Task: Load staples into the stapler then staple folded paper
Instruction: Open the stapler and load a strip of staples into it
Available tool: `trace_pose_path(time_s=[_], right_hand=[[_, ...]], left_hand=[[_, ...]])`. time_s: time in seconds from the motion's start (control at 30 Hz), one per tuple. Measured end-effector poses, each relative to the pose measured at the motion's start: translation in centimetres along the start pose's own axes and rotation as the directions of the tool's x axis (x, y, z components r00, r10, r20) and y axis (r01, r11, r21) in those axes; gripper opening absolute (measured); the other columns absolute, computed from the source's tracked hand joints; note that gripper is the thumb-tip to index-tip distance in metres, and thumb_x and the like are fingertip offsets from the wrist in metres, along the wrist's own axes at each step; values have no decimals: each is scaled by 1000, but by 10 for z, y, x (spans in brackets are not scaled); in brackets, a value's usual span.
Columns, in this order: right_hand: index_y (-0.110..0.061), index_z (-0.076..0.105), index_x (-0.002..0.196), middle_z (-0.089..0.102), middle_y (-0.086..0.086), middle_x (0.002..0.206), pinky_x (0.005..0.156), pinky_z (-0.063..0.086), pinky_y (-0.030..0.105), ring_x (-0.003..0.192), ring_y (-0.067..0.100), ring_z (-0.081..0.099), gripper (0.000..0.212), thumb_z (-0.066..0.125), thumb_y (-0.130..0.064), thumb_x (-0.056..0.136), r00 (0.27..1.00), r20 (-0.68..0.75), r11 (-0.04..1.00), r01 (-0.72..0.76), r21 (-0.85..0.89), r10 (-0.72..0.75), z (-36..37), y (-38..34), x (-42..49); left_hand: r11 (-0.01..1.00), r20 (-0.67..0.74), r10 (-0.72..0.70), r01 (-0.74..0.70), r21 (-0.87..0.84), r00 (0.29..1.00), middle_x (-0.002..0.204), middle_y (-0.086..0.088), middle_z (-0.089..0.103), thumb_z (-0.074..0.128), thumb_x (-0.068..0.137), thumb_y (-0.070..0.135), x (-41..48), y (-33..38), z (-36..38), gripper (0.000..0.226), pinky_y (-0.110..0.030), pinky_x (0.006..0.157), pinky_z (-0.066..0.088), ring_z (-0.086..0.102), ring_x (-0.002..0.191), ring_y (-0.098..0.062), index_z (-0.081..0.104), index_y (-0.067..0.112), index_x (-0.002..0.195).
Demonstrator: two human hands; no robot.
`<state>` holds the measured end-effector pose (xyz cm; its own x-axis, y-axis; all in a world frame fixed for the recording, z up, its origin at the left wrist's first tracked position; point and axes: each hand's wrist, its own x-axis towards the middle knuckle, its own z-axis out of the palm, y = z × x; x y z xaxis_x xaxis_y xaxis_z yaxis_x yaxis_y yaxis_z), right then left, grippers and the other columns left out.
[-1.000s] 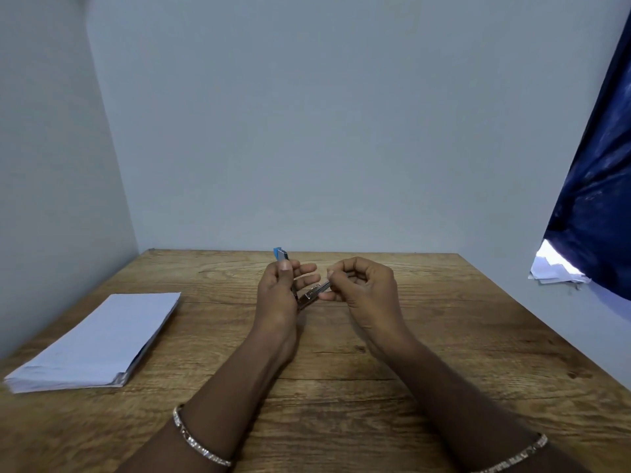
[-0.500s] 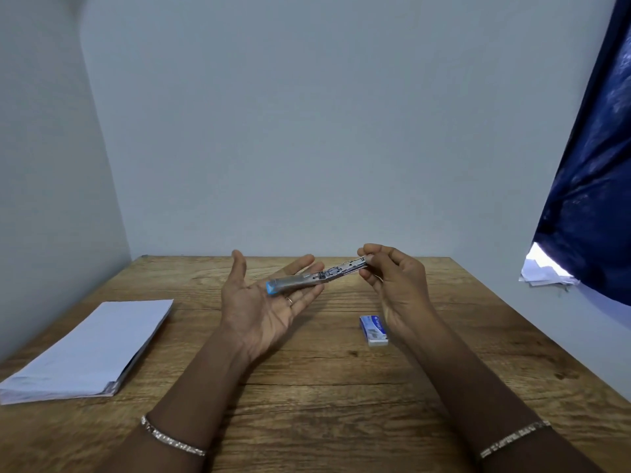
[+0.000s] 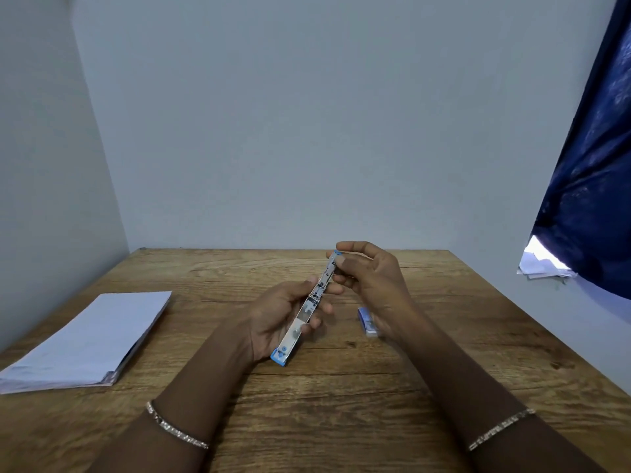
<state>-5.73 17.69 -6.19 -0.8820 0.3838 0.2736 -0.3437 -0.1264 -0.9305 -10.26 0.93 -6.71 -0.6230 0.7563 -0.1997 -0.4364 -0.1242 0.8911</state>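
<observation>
One stapler is held above the middle of the wooden table, swung fully open into a long, thin strip of bright metal with a blue plastic cap at each end — two caps, one near the wrist of the left hand and one at the far tip. The metal face shows small cut-outs, rivets and a darker mechanism about midway along. The left hand lies palm-up under the near half, its fingers curled loosely around the strip and gripping it from both edges. The right hand takes the far end, thumb and forefinger pinched on the blue tip with the other fingers folded in below.

One small box of staples, a pale blue-and-white rectangular carton, lies flat on the table just beside the right wrist, partly hidden by it. One stack of folded paper sits well apart at the left side of the table — white, smooth sheets with a crisp fold along the near right edge.

The tabletop is brown wood grain with dark knots and streaks. Each wrist wears one thin, sparkling metal bracelet, two in all. Plain matte grey walls close the corner, and a dark blue glossy curtain hangs at the right, with a few loose white papers under its lower edge.
</observation>
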Motion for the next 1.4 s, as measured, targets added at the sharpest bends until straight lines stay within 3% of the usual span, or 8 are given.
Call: trace_pose_path(time_s=[0.07,0.2,0.37,0.47,0.6,0.93,1.1,1.4], right_hand=[[-14,70,103,79,10,96,74,62,29,82,18,75,15,71,-5,91,994,-43,974,94,-206,-105,3,8,-2],[-24,73,108,75,-13,109,75,56,21,91,-3,70,19,74,-19,90,949,13,746,256,-615,-316,11,14,-9],[-24,71,127,66,-5,137,93,51,28,124,13,58,32,66,-21,96,910,198,503,371,-781,-363,15,12,-13],[-21,71,126,71,-1,129,95,41,29,121,22,57,29,60,-18,99,877,279,347,422,-838,-392,16,11,-17],[-20,72,116,73,-3,116,96,45,40,113,19,53,23,56,-17,99,869,282,283,413,-866,-406,17,7,-17],[-29,61,107,65,-11,112,97,41,46,114,15,47,11,57,-27,98,914,250,410,371,-833,-320,19,10,-19],[-27,61,97,64,-17,103,89,41,36,107,12,48,16,66,-41,90,903,225,515,397,-759,-365,20,11,-20],[-22,68,83,70,-13,85,77,42,14,91,2,60,11,79,-21,83,852,218,530,476,-702,-476,23,11,-19]], left_hand=[[999,-64,39,-39,13,997,57,-7,59,39,107,30,4,-2,1,39,-14,28,36,49,33,-10,66,2,103],[995,-131,97,-99,-2,987,54,-5,53,36,108,29,6,-3,0,35,-13,27,29,42,31,-8,57,5,95],[992,-147,122,-124,-9,982,54,-5,53,35,108,26,8,-3,0,32,-14,28,29,42,32,-9,55,7,92],[991,-158,132,-132,6,979,55,-5,52,32,109,28,10,-4,-1,34,-15,28,28,41,32,-9,54,7,92],[988,-161,154,-149,42,975,55,-7,51,29,110,25,13,-6,2,36,-13,28,27,40,31,-10,52,7,88],[979,-155,195,-183,88,969,43,-5,49,29,109,20,13,-8,7,40,-12,29,24,35,26,-9,48,4,77],[974,-181,217,-200,107,959,37,-2,48,31,109,22,12,-8,8,43,-12,28,24,35,23,-8,46,4,73],[980,-232,196,-197,18,953,39,-4,48,32,110,25,14,-7,5,41,-12,26,24,36,24,-8,47,3,80]])
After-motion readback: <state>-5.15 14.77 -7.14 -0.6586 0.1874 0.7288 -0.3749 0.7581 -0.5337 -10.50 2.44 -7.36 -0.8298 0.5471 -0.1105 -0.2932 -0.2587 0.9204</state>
